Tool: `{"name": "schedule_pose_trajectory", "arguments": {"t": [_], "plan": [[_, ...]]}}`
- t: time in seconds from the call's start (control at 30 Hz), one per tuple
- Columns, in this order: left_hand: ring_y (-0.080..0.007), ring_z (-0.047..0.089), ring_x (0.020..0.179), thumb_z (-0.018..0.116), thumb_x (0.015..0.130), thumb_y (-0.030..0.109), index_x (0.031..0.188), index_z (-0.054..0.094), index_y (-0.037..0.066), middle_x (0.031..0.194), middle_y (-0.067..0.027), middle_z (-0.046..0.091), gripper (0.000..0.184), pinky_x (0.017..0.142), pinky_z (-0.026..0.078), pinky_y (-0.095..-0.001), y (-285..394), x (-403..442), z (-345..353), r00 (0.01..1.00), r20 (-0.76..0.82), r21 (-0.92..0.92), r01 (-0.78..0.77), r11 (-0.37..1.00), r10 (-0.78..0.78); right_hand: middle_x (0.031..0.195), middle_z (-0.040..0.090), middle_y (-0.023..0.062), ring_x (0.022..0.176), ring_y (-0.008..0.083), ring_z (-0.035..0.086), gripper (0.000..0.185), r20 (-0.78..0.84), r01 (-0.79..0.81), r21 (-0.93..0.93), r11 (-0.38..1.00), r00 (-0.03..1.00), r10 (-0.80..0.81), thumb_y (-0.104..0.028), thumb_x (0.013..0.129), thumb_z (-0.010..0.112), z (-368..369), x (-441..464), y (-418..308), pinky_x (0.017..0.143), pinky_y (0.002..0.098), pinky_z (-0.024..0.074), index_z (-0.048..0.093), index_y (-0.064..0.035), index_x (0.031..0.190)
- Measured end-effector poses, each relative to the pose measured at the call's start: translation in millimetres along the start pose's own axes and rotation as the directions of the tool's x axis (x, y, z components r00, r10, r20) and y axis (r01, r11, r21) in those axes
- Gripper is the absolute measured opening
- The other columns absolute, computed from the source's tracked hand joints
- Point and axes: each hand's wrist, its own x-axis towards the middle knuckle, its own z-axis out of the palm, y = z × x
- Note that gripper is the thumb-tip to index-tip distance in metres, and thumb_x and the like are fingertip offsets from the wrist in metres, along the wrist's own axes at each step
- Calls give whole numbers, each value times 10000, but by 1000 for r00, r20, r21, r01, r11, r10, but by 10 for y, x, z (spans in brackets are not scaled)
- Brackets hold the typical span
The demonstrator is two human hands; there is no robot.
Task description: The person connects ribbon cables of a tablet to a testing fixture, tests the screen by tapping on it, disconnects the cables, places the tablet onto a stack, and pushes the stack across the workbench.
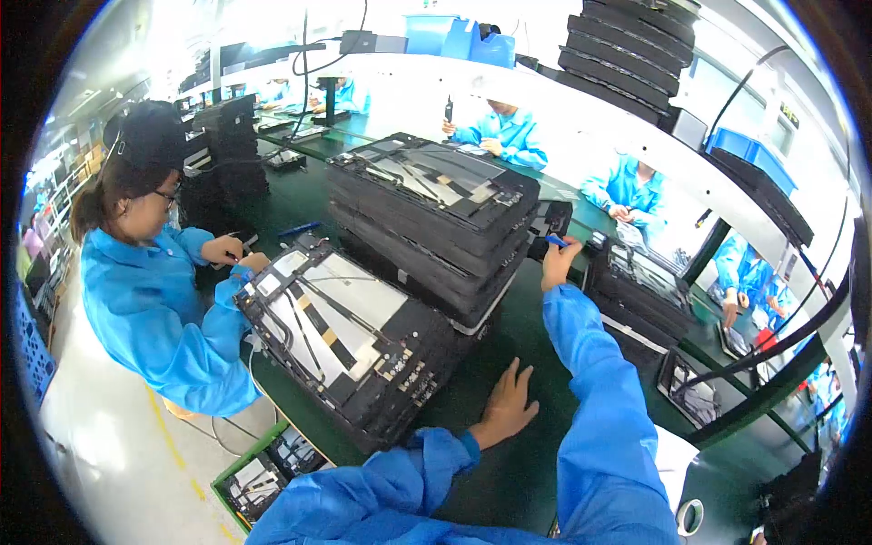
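Note:
My left hand (509,406) lies with its fingers spread on the green tabletop (477,486), holding nothing. My right hand (556,265) reaches further forward, its fingers closed on a small blue tool (556,241) whose exact kind I cannot make out. Just left of that hand rises a tall stack of black trays (427,227), with flat electronic parts and ribbon cables on top. Nearer to my left hand is another black stack (336,327), topped by a silver-and-black device panel with cables. A third stack (640,282) stands right of my right hand.
At the left, a co-worker in a blue smock (154,300) works with both hands near the closer stack. A blue pen (300,229) lies behind it. A green crate (268,472) sits below the table edge; a tape roll (690,518) is at lower right. Overhead hangs a white shelf (581,113).

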Motion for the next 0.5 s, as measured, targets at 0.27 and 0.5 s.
{"name": "schedule_pose_trajectory", "arguments": {"t": [0.27, 0.5], "plan": [[-413, 305, 1278, 673, 742, 207, 1345, 305, -38, 1391, -284, 274, 748, 1044, 284, -476, -32, 5, 74, 993, 22, 216, -117, 969, 115, 999, 484, 142, 904, 250, 515, 389, 132, -639, 443, 629, 740, 659, -179, 843, 632, 347, -541, 891, 756, 426, 443, 354, -25, 1066], [-403, 360, 1231, 655, 726, 236, 1273, 378, -53, 1331, -278, 370, 678, 966, 335, -477, -3, 61, 60, 987, -9, 292, -153, 944, 162, 1059, 570, 281, 984, 424, 568, 583, 281, -20, -598, 801, 931, 233, -346, 790, 651, -175, -518, 403, 857, 427, 446, 433, 79, 1125]]}}
